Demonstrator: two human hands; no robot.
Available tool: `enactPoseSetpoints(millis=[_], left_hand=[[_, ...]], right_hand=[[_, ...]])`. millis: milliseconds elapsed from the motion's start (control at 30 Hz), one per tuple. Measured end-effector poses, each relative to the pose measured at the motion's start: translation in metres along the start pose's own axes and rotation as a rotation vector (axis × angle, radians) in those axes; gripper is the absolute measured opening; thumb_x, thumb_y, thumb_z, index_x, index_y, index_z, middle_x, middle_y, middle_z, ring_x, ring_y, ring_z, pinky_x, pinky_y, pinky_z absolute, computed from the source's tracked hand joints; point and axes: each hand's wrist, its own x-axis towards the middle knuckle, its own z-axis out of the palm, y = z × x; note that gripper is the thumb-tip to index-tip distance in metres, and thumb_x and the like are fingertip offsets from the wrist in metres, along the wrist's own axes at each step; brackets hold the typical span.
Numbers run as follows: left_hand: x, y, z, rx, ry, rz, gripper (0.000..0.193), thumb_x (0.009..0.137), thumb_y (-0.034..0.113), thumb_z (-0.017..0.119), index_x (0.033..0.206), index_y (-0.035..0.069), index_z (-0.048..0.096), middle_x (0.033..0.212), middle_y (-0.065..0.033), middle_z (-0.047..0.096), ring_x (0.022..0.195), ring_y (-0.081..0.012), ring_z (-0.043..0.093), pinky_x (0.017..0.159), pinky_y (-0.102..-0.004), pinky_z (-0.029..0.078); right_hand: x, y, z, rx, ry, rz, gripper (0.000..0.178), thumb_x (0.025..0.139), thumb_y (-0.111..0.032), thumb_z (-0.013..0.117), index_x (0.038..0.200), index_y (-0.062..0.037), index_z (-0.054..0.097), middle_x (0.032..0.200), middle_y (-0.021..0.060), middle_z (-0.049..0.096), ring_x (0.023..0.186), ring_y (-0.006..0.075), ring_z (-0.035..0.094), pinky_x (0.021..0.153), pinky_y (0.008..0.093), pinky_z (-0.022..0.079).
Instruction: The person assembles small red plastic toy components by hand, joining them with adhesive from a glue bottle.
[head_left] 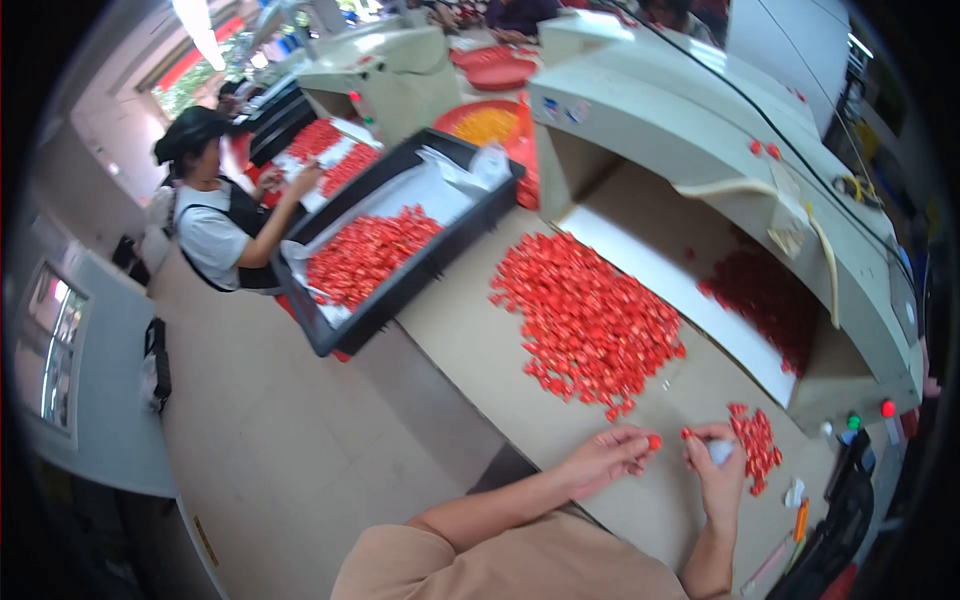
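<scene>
My left hand (606, 462) is closed in a pinch, with a small red piece (654, 442) at its fingertips. Just across from it, my right hand (718, 482) pinches another small red piece (687, 434) and has a pale bluish-white thing (720, 452) against its fingers, too blurred to name. Both hands are above the near part of the beige table (640, 500). Beyond them lies a large heap of glossy red pieces (590, 320). A smaller heap of red pieces (757, 446) sits right beside my right hand.
A black tray (405, 312), lined with white and part-filled with red pieces, overhangs the table's left edge. Along the right stands a grey machine housing (700, 170) with more red pieces inside. An orange tool (801, 520) lies near right. A co-worker (215, 210) stands far left.
</scene>
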Motion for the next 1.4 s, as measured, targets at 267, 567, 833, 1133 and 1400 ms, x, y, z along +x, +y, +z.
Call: enactPoseSetpoints(millis=[267,567,833,1133,1400], left_hand=[[-0.003,0.003,0.000,0.099,0.103,0.246,0.023,0.092,0.011,0.057,0.114,0.001,0.059,0.101,-0.0095,0.064,0.083,-0.0143,0.060,0.075,-0.0310,0.050],[-0.002,-0.010,0.003,0.215,0.118,0.283,0.021,0.091,0.009,0.059,0.110,0.000,0.061,0.099,-0.0090,0.065,0.083,-0.0140,0.060,0.075,-0.0305,0.051],[-0.003,-0.009,0.005,0.295,0.127,0.292,0.019,0.091,0.007,0.059,0.108,0.000,0.061,0.100,-0.0093,0.065,0.083,-0.0135,0.060,0.074,-0.0298,0.051],[0.001,0.001,0.009,0.519,0.178,0.306,0.016,0.089,0.003,0.060,0.104,-0.001,0.063,0.100,-0.0094,0.066,0.087,-0.0134,0.062,0.076,-0.0278,0.052],[0.011,0.000,0.025,0.837,0.447,0.331,0.016,0.088,0.006,0.058,0.099,-0.005,0.064,0.094,-0.0186,0.066,0.088,-0.0219,0.065,0.077,-0.0337,0.055]], right_hand=[[0.000,0.003,0.009,0.085,-0.131,0.065,0.012,0.085,-0.003,0.064,0.096,-0.0009,0.064,0.085,0.0017,0.063,0.076,0.0067,0.057,0.067,0.0208,0.046],[-0.006,0.010,0.005,-0.143,-0.134,-0.117,0.012,0.081,-0.003,0.067,0.093,-0.0022,0.066,0.086,0.0050,0.064,0.078,0.0115,0.059,0.068,0.0251,0.046],[-0.002,0.010,0.008,-0.275,-0.139,-0.224,0.013,0.078,-0.001,0.069,0.091,-0.0024,0.066,0.084,0.0056,0.064,0.075,0.0142,0.060,0.065,0.0263,0.047],[0.007,0.014,0.004,-0.260,-0.161,-0.243,0.013,0.078,0.001,0.069,0.091,-0.0018,0.067,0.086,0.0065,0.064,0.079,0.0144,0.061,0.070,0.0268,0.049],[0.018,0.040,-0.009,-0.016,-0.251,-0.371,0.014,0.079,-0.006,0.067,0.092,-0.0017,0.064,0.087,0.0096,0.063,0.081,0.0220,0.062,0.070,0.0324,0.049]])
